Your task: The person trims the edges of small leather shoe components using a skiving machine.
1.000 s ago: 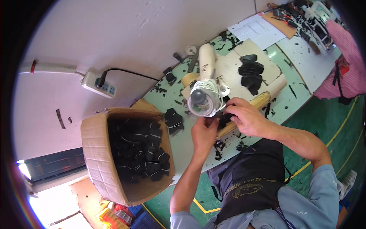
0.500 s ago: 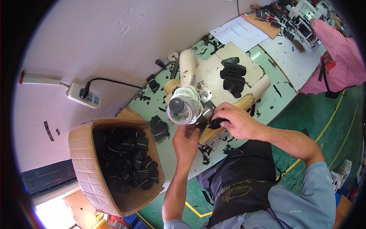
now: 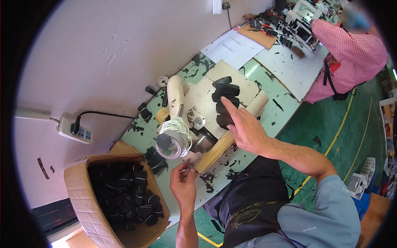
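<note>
A white bench machine (image 3: 252, 108) stands on the green table. On its flat top lies a row of overlapping black pieces (image 3: 223, 108), thin and curved. My right hand (image 3: 251, 134) rests at the near side of this row, index finger stretched out onto the pieces and thumb by the lowest one. A yellowish wooden bar (image 3: 215, 152) runs along the machine's front edge. Beside the bar's left end, my left hand (image 3: 183, 184) has its thumb and fingers pinched together. What they hold, if anything, cannot be made out. Just above hangs a coil of white cable (image 3: 178, 126).
An open cardboard box (image 3: 84, 202) full of black bundles stands at the left. Another black bundle (image 3: 156, 160) lies on the table beside it. A power strip (image 3: 74, 131) is on the wall. Papers (image 3: 231, 47) lie farther back. A person in pink checks (image 3: 351, 62) is at the right.
My right hand has left the machine's front, where it held a black piece, and reached up to the row on top. My left hand has shifted toward the bar's left end. The view has turned.
</note>
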The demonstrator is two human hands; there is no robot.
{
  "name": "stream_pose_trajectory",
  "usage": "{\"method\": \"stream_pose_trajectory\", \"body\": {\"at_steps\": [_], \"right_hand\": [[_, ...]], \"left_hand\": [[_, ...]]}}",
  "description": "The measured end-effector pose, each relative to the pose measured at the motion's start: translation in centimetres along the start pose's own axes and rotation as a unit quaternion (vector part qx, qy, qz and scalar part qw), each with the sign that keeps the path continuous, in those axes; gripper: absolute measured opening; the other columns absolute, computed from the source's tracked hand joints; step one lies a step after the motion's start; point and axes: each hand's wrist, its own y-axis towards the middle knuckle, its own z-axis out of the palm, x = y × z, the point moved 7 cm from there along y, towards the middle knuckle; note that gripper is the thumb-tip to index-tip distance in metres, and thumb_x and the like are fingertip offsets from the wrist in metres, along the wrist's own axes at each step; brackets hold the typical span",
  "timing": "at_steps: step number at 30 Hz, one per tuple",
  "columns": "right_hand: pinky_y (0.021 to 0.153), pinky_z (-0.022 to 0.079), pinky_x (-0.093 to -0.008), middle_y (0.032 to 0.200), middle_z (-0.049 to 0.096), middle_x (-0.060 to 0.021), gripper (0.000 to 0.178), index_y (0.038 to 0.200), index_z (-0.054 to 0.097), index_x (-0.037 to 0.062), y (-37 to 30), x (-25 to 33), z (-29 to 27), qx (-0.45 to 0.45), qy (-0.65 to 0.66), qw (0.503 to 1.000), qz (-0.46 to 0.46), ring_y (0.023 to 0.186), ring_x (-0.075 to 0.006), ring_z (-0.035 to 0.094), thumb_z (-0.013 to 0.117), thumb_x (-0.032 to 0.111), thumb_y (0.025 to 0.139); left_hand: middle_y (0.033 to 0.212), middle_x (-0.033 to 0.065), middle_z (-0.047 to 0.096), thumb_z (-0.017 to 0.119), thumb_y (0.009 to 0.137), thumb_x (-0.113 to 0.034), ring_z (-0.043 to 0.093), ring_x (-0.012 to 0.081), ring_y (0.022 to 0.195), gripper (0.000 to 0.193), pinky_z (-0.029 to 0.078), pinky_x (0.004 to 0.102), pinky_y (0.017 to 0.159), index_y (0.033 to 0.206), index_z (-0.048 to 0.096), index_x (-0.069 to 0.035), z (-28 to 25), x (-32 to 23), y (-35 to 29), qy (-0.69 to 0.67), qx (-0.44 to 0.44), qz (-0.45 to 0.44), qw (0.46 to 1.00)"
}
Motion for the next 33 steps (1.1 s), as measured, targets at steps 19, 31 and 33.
{"method": "stream_pose_trajectory", "body": {"at_steps": [19, 31, 33], "right_hand": [[0.119, 0.019, -0.0552, 0.157, 0.015, -0.0329, 0.101, 0.153, 0.021, -0.0011, 6.0, -4.7, -0.2, 0.095, -0.232, 0.968, 0.016, 0.147, -0.0495, 0.013, 0.08, 0.035, 0.079], [0.096, 0.047, -0.0449, 0.123, 0.054, -0.0224, 0.093, 0.151, 0.026, -0.0023, 7.1, -3.9, 2.4, 0.269, -0.214, 0.939, -0.016, 0.116, -0.0362, 0.051, 0.079, 0.02, 0.078], [0.092, 0.047, -0.0438, 0.119, 0.053, -0.0229, 0.087, 0.151, 0.026, -0.0021, 6.2, -3.1, 2.6, 0.261, -0.212, 0.941, -0.027, 0.108, -0.0367, 0.053, 0.075, 0.013, 0.08]], "left_hand": [[0.112, 0.0106, 0.057, 0.064, 0.091, -0.001, 0.069, 0.0162, 0.079, 0.02, 0.054, 0.026, 0.071, 0.11, 0.063, 0.004, 0.4, -0.2, -2.3, 0.005, 0.012, -0.043, 0.999], [0.097, 0.009, 0.064, 0.062, 0.093, -0.001, 0.066, 0.0135, 0.079, 0.018, 0.056, 0.0261, 0.072, 0.111, 0.062, 0.003, 2.8, 1.2, -4.9, -0.028, 0.048, -0.083, 0.995], [0.095, 0.0082, 0.064, 0.062, 0.094, 0.0, 0.066, 0.0133, 0.079, 0.019, 0.056, 0.0253, 0.072, 0.112, 0.062, 0.003, 4.2, 0.8, -5.5, -0.053, 0.076, -0.075, 0.993]]}}
